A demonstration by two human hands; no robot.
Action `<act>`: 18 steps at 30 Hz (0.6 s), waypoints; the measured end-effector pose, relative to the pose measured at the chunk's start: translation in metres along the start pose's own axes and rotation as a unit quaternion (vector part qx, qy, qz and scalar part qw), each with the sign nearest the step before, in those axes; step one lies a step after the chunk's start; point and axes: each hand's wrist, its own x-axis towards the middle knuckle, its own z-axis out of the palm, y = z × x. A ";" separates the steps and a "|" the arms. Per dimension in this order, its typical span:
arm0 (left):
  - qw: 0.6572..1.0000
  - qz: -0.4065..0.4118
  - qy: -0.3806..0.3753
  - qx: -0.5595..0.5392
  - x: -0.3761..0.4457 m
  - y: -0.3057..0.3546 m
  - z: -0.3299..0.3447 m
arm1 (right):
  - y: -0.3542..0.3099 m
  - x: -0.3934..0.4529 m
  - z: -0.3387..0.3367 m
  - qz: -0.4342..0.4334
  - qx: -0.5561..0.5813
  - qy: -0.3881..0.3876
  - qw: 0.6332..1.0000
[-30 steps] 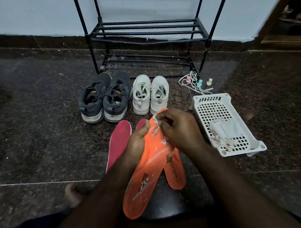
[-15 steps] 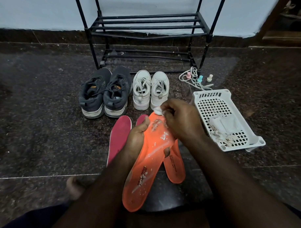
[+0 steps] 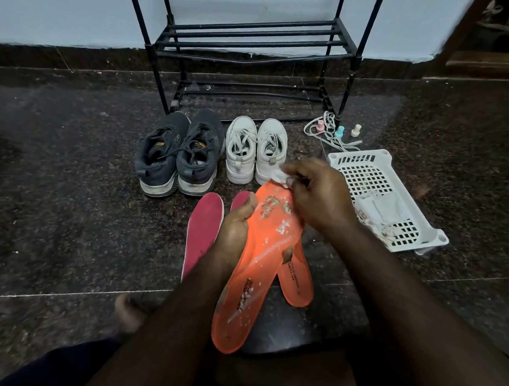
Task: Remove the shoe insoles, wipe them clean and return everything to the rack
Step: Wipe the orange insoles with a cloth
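From my feed, left hand [image 3: 234, 225] props the orange insole [image 3: 250, 282] mid-frame, tilted up so the right hand [image 3: 314, 196], pinching a white wipe [image 3: 278, 176], reaches its toe end.

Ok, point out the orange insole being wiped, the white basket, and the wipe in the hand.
Held orange insole [image 3: 252, 282], head view: middle of its top face.
White basket [image 3: 361, 159], head view: far rim.
Wipe [image 3: 279, 177], head view: the white wad sticking out of the right hand's fingers.
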 end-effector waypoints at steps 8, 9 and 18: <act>0.999 0.012 -0.016 -0.040 0.002 -0.001 -0.001 | -0.009 -0.003 0.013 -0.043 -0.091 -0.037 0.994; 0.999 0.024 0.002 -0.042 0.002 -0.002 0.002 | -0.011 -0.004 0.014 -0.050 -0.088 -0.043 0.994; 0.991 0.089 0.041 -0.088 0.016 -0.001 -0.004 | -0.029 -0.021 0.029 -0.107 -0.051 -0.086 0.989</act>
